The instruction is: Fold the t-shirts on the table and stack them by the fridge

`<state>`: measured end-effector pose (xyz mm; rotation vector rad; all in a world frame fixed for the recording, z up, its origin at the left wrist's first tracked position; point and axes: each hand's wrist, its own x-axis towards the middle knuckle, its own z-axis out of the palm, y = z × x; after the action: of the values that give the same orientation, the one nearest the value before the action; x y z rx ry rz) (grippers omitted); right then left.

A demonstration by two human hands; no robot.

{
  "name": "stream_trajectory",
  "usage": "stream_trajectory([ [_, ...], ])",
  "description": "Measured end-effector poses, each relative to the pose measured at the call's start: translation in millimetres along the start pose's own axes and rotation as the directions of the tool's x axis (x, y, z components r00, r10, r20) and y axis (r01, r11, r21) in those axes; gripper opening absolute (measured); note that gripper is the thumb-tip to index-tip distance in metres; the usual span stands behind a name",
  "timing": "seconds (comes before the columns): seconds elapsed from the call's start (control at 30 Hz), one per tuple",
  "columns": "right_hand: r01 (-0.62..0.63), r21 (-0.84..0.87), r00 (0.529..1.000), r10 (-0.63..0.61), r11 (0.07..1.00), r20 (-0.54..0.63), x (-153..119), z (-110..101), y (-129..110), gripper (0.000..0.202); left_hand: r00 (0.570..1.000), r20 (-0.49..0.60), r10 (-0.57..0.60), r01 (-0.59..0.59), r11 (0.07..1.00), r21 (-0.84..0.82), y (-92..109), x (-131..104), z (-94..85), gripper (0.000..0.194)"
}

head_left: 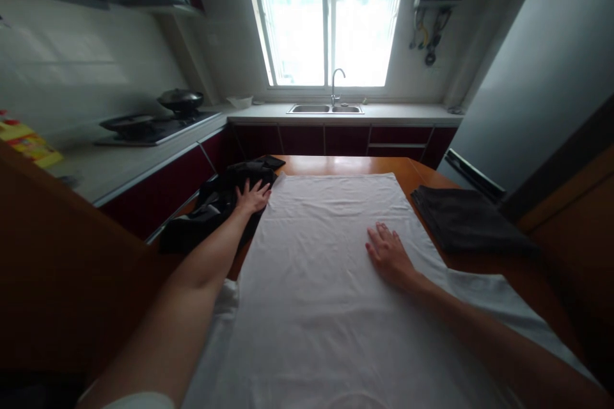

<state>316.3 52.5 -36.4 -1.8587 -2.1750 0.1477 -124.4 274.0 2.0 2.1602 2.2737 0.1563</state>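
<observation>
A white T-shirt [321, 255] lies spread over the wooden table [336, 164], its hem at the far end and a sleeve out on each side. Faint creases run across the cloth. My left hand [253, 197] has its fingers spread at the shirt's far left edge, over a heap of dark clothes [218, 195]. Flat on the right half of the shirt rests my right hand [389, 254], fingers stretched out and holding nothing. To the right of the shirt is a folded dark cloth [470, 218].
Beyond the table runs a counter with a sink [309, 109] under a window. A stove [158, 128] with pans stands at the left, near a yellow bottle [29, 140]. At the right rises a grey fridge [542, 77].
</observation>
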Motion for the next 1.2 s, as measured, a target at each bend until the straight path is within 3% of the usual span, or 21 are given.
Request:
stream_trajectory([
  [0.13, 0.001, -0.029, 1.000, -0.001, 1.000, 0.014, -2.4, -1.2, -1.8, 0.055, 0.999, -0.002, -0.052, 0.052, 0.999, -0.015, -18.5, 16.0, 7.7, 0.064],
  [0.27, -0.006, -0.042, 1.000, 0.006, 0.999, 0.009, -2.0, -1.9, -3.4, 0.056, 0.999, 0.029, -0.038, 0.039, 0.999, -0.011, -32.4, 23.6, 1.3, 0.065],
  [0.33, -0.011, -0.042, 1.000, 0.011, 0.999, 0.010, -2.3, -2.2, -4.4, 0.056, 0.999, -0.008, -0.037, 0.037, 0.999, -0.007, -24.3, 20.5, -5.0, 0.063],
  [0.43, -0.020, -0.036, 1.000, 0.021, 0.999, 0.018, -3.5, -3.6, -6.5, 0.056, 0.981, -0.188, 0.047, -0.039, 0.998, 0.043, 11.8, 1.1, -14.0, 0.058],
  [0.5, -0.027, -0.027, 0.999, 0.027, 0.999, 0.018, -4.0, -5.5, -8.7, 0.056, 0.955, -0.231, 0.187, -0.172, 0.982, 0.082, 47.1, -24.1, -18.0, 0.055],
  [0.57, -0.033, -0.014, 0.999, 0.033, 0.999, 0.018, -3.3, -8.2, -10.8, 0.056, 0.940, -0.193, 0.280, -0.274, 0.960, 0.060, 83.7, -58.5, -20.3, 0.053],
  [0.63, -0.040, 0.007, 0.999, 0.040, 0.999, 0.028, -1.4, -12.2, -12.3, 0.056, 0.900, -0.157, 0.407, -0.408, 0.913, 0.025, 114.6, -98.8, -22.0, 0.052],
  [0.73, -0.043, 0.069, 0.999, 0.041, 0.997, 0.027, -1.5, -21.1, -13.0, 0.055, 0.846, -0.079, 0.527, -0.532, 0.844, -0.065, 140.0, -159.1, -26.4, 0.051],
  [0.83, 0.021, 0.120, 0.999, -0.018, 0.993, -0.028, -17.5, -32.1, -15.0, 0.053, 0.828, 0.001, 0.560, -0.555, 0.820, -0.139, 139.1, -211.2, -34.2, 0.052],
  [0.97, 0.108, 0.138, 0.994, -0.106, 0.985, -0.021, -74.0, -44.5, -22.0, 0.053, 0.851, 0.061, 0.522, -0.508, 0.846, -0.162, 117.6, -280.1, -39.4, 0.052],
  [1.07, 0.145, 0.154, 0.986, -0.156, 0.977, 0.064, -129.0, -49.1, -24.4, 0.053, 0.861, 0.071, 0.503, -0.489, 0.859, -0.155, 103.0, -339.6, -30.2, 0.051],
  [1.2, 0.169, 0.139, 0.966, -0.192, 0.976, 0.173, -191.7, -48.1, -21.2, 0.056, 0.845, 0.044, 0.533, -0.527, 0.844, -0.103, 90.5, -406.0, -10.6, 0.054],
])
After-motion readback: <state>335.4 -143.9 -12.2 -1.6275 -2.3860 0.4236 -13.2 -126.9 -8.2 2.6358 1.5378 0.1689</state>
